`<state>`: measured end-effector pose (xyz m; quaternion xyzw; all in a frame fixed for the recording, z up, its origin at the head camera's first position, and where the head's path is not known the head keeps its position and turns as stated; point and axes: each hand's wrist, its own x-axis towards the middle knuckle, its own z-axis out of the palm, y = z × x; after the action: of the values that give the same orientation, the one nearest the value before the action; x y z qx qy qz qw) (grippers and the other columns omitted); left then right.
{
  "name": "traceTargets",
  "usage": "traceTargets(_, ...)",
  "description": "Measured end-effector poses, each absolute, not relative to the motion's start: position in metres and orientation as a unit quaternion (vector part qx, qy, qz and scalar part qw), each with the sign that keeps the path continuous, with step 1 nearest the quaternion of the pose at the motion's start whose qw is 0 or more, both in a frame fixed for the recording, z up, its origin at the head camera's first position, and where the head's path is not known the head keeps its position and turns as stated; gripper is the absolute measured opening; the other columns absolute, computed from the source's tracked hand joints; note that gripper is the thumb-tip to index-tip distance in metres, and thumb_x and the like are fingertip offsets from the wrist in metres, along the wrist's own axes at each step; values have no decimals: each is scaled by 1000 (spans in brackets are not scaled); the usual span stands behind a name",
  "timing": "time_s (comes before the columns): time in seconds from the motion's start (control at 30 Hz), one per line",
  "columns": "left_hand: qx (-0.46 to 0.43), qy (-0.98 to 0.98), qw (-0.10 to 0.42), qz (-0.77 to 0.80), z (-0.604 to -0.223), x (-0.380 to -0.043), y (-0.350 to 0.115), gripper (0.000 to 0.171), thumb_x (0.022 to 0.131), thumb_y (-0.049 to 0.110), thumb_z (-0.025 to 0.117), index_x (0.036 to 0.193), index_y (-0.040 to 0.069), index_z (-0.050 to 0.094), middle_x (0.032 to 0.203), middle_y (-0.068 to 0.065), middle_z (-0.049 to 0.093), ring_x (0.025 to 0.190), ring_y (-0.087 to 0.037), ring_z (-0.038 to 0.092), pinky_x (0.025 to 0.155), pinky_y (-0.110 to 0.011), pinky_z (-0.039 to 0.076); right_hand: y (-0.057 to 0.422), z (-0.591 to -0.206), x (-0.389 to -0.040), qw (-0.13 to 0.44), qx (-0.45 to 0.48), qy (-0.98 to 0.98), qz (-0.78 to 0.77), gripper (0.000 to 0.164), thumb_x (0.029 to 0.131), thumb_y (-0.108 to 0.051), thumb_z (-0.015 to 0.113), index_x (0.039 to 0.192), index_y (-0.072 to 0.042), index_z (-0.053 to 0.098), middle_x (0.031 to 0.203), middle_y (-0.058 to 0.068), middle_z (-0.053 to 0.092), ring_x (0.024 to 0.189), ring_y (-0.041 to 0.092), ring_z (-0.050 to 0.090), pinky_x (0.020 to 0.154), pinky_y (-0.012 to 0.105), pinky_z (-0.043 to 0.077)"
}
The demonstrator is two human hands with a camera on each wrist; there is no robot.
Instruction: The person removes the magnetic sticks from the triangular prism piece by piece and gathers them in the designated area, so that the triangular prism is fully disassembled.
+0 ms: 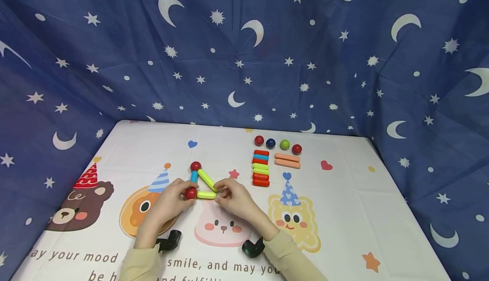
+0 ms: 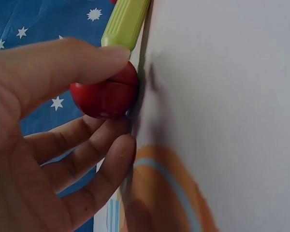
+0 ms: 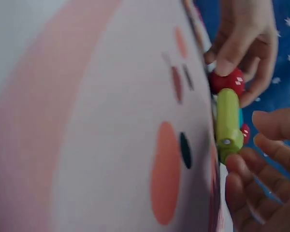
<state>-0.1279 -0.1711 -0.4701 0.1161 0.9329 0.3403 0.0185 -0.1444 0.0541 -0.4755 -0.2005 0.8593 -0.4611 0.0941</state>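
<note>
In the head view, my left hand (image 1: 170, 201) pinches a glossy red ball (image 1: 191, 194) between thumb and fingers. A short green rod (image 1: 206, 195) runs right from that ball. A blue rod (image 1: 194, 177) leads from it to a second red ball (image 1: 195, 166) farther back. From there a slanting green rod (image 1: 206, 180) comes down toward the first green rod's free end. Beside this meeting point is my right hand (image 1: 237, 199). The right wrist view shows its thumb and fingers spread apart, fingertips right at the end of the green rod (image 3: 227, 116).
To the right lie a column of short red, blue and green rods (image 1: 261, 167) and two orange rods (image 1: 287, 161). Behind them is a row of red, blue and green balls (image 1: 284, 144). Black wrist devices (image 1: 253, 248) sit by both wrists. A starry blue curtain (image 1: 214, 81) encloses the printed tablecloth (image 1: 336, 213).
</note>
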Motion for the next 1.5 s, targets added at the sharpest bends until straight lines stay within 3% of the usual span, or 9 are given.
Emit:
traceTargets(0.17,124,932,26,340,-470,-128,-172,38,78,8,76,115,12,67,88,-3,57,75,-14,49,64,-22,41,39,-473,-145,62,-235,902,-356,31,83,-14,73,113,-16,65,92,-2,59,72,6,50,61,14,41)
traceTargets(0.3,131,931,20,341,-471,-129,-173,36,78,7,76,113,11,67,86,-3,57,75,-14,49,65,-22,42,27,-471,-147,55,-265,917,-292,31,85,-21,72,115,-19,66,95,-7,60,74,4,51,65,14,42)
traceTargets(0.8,120,932,17,341,-473,-130,-171,36,78,8,77,112,11,69,85,-2,56,74,-14,48,63,-21,41,6,-470,-153,52,-298,933,-193,27,85,-35,72,106,-17,69,95,-6,67,74,6,56,61,16,40)
traceTargets(1.0,126,930,15,345,-475,-130,-171,36,77,8,78,112,11,70,85,-1,56,73,-14,48,62,-20,40,10,-471,-154,41,-319,928,-191,23,87,-30,70,106,-18,70,99,-6,68,78,8,58,65,17,43)
traceTargets(1.17,129,929,12,347,-476,-130,-170,35,78,9,78,112,12,70,87,0,58,75,-14,50,64,-20,42,16,-471,-154,59,-327,921,-201,20,88,-28,69,105,-19,71,97,-7,65,73,6,53,62,15,39)
traceTargets(1.5,122,928,7,352,-478,-129,-174,35,77,7,77,112,12,70,86,0,57,74,-14,49,62,-20,41,44,-470,-146,60,-270,896,-346,22,90,-29,66,110,-22,69,91,-9,59,71,2,48,61,14,40)
